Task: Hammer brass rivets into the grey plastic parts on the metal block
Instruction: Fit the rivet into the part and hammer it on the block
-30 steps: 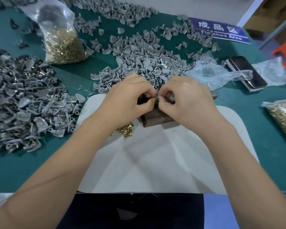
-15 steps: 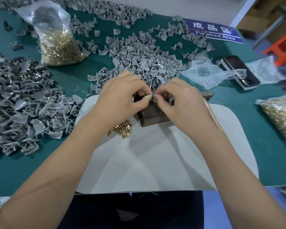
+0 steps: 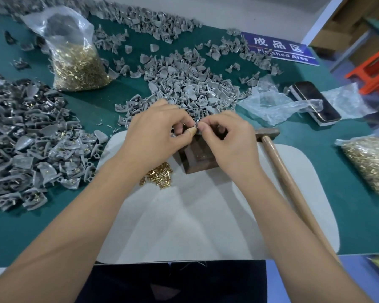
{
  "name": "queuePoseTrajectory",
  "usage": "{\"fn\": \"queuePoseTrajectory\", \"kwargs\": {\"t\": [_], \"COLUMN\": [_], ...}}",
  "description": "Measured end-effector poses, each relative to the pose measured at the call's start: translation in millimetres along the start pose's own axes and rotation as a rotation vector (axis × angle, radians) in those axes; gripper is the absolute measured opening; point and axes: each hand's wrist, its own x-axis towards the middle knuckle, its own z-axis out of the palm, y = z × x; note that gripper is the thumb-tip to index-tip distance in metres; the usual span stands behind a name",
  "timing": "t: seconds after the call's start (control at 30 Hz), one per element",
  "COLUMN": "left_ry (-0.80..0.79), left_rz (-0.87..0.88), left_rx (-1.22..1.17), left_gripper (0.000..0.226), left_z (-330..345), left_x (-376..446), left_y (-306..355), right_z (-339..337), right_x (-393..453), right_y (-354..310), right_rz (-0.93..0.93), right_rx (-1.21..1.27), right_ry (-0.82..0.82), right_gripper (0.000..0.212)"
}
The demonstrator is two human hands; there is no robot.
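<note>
My left hand (image 3: pixel 160 132) and my right hand (image 3: pixel 225 136) meet fingertip to fingertip above the dark metal block (image 3: pixel 198 159) on the white mat (image 3: pixel 184 226). Together they pinch a small grey plastic part (image 3: pixel 197 125) over the block's far end; it is mostly hidden by the fingers. Whether a rivet is in the pinch cannot be made out. A small heap of loose brass rivets (image 3: pixel 159 174) lies on the mat left of the block. A wooden-handled hammer (image 3: pixel 280 165) lies on the mat to the right, its head beside my right hand.
A pile of grey plastic parts (image 3: pixel 184 84) lies behind the block. Grey parts with brass in them (image 3: pixel 31 145) cover the left of the green table. Bags of rivets stand at back left (image 3: pixel 77 57) and far right (image 3: pixel 372 165). A phone (image 3: pixel 315 102) and a blue sign (image 3: pixel 278 49) lie at right.
Both hands stay pinched together over the block. The view has shifted, and the hammer's handle now shows to the right of my right arm.
</note>
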Motion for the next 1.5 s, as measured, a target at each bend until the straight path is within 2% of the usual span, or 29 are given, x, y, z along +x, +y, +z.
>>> {"fn": "queuePoseTrajectory", "kwargs": {"t": [0.6,0.83,0.97,1.1,1.37,1.5], "left_ry": [-0.045,-0.033,-0.037,-0.03,-0.013,-0.005], "left_rz": [0.043,0.033,0.026,0.024,0.005,0.0], "left_rx": [-0.116,-0.137,-0.136,-0.144,-0.076,-0.077], "left_gripper": [0.003,0.005,0.009,0.013,0.021,0.019], "left_z": [4,5,5,5,3,3], "left_x": [2,1,2,1,0,0], "left_y": [-13,-13,-15,-14,-13,-13], "right_z": [-1,-13,-11,-13,-7,-7], "right_x": [-3,14,13,16,9,7], "right_y": [0,-16,-23,-13,-2,-9], "right_rz": [-0.044,-0.19,-0.237,-0.131,-0.03,-0.027], "right_rx": [-0.007,-0.311,-0.426,-0.284,-0.096,-0.188], "right_ry": [0.037,-0.152,-0.135,-0.166,-0.076,-0.064], "right_gripper": [0.005,0.01,0.011,0.01,0.01,0.011]}}
